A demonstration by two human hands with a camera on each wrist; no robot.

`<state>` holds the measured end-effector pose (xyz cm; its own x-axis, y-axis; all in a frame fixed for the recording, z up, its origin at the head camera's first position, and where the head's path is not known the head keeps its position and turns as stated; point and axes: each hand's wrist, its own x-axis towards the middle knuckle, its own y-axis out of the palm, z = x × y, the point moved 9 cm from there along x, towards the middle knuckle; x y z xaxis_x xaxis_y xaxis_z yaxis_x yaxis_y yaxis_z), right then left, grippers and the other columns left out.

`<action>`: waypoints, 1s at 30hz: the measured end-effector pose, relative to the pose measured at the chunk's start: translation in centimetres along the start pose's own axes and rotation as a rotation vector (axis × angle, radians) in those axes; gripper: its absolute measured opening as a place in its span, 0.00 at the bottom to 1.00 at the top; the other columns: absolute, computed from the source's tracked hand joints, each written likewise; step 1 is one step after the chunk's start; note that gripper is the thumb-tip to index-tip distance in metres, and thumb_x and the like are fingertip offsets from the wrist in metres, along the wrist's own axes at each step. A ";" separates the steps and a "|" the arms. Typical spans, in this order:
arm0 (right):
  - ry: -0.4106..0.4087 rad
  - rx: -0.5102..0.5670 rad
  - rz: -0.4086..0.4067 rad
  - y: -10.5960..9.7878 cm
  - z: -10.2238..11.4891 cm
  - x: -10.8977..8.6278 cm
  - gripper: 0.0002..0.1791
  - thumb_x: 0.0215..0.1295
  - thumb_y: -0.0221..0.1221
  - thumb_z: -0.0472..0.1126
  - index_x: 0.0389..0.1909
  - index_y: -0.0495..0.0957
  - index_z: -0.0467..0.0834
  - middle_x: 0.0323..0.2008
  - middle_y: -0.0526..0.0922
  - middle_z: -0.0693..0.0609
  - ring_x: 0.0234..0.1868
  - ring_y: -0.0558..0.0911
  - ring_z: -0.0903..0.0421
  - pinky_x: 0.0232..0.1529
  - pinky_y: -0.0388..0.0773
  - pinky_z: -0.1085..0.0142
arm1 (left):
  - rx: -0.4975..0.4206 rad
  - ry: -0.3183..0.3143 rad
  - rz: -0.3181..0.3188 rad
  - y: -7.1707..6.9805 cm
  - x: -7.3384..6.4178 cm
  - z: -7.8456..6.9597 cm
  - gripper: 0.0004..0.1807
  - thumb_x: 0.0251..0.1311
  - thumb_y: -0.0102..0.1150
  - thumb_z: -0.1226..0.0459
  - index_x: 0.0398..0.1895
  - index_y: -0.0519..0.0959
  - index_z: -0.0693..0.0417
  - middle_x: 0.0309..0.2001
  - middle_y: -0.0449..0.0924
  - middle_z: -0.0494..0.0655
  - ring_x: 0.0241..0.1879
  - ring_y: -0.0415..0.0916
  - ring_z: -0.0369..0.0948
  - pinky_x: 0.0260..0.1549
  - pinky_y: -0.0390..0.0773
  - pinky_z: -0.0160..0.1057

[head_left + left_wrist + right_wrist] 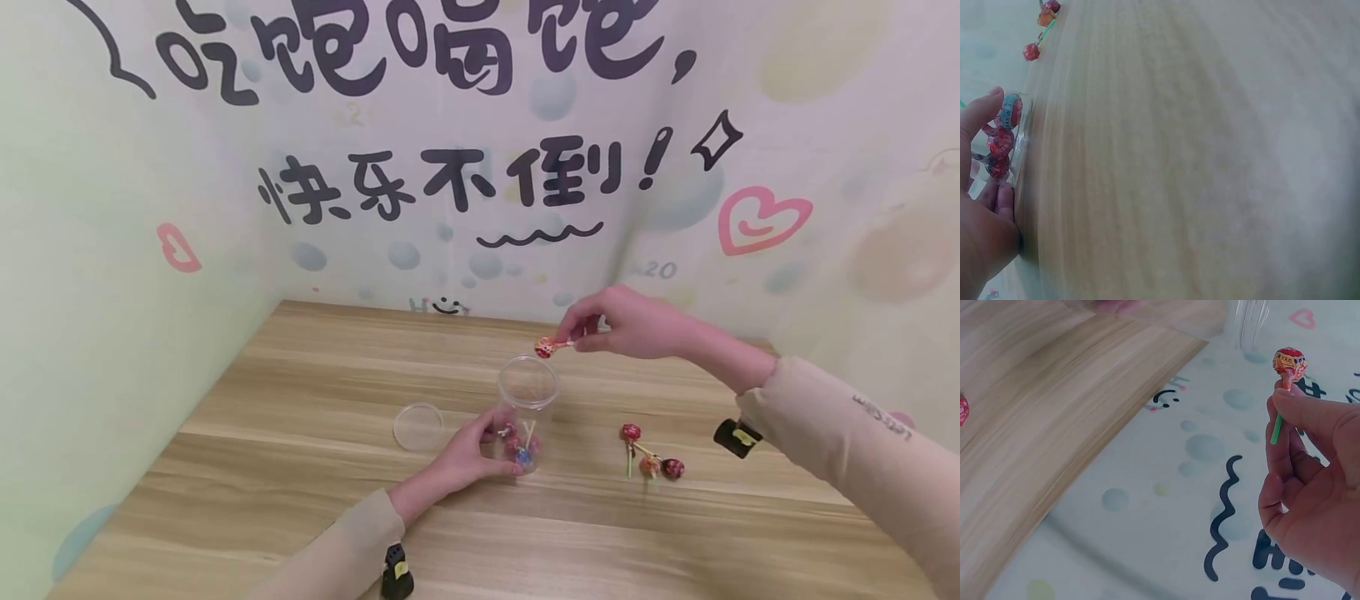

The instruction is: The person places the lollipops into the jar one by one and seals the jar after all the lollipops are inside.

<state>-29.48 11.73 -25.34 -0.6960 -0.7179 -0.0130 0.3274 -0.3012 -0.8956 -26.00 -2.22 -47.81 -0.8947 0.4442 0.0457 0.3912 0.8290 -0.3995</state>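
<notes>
Standing clear jar [529, 406], lollipops [524, 456] inside

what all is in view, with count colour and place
jar: one, clear, on table
lid: one, clear, left of jar
jar lollipops: at least three, red and blue, inside
loose lollipops: three, red, orange, dark red, right of jar
held lollipop: one, red and yellow, green stick, near jar mouth
table: one, wood-brown, under jar
printed walls: at least two, pale, behind and beside table
wrist devices: two, black, at sleeves
sleeves: two, beige, on arms
left hand: one, around jar
right hand: one, pinching held lollipop
</notes>
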 end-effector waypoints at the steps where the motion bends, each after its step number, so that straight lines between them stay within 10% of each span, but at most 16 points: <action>1: -0.008 -0.004 0.012 0.2 0.3 0.1 0.10 0.63 0.62 0.32 0.41 0.85 0.48 0.34 0.85 0.59 0.35 0.79 0.60 0.39 0.80 0.69 | -0.004 -0.002 -0.001 0.0 0.0 0.0 0.46 0.46 0.77 0.60 0.70 0.65 0.55 0.61 0.77 0.51 0.62 0.72 0.47 0.63 0.72 0.44; 30: -0.146 -0.046 0.111 3.5 4.0 2.1 0.13 0.59 0.60 0.27 0.39 0.85 0.45 0.34 0.87 0.57 0.34 0.80 0.65 0.39 0.79 0.70 | -0.026 0.006 0.006 0.1 0.0 0.1 0.43 0.48 0.76 0.60 0.68 0.67 0.52 0.58 0.79 0.49 0.60 0.73 0.44 0.61 0.70 0.41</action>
<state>-27.26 6.60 -26.73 -0.5559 -0.8297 -0.0508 0.3647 -0.1886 -0.9118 -25.95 -2.20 -47.97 -0.8913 0.4508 0.0486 0.4019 0.8351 -0.3757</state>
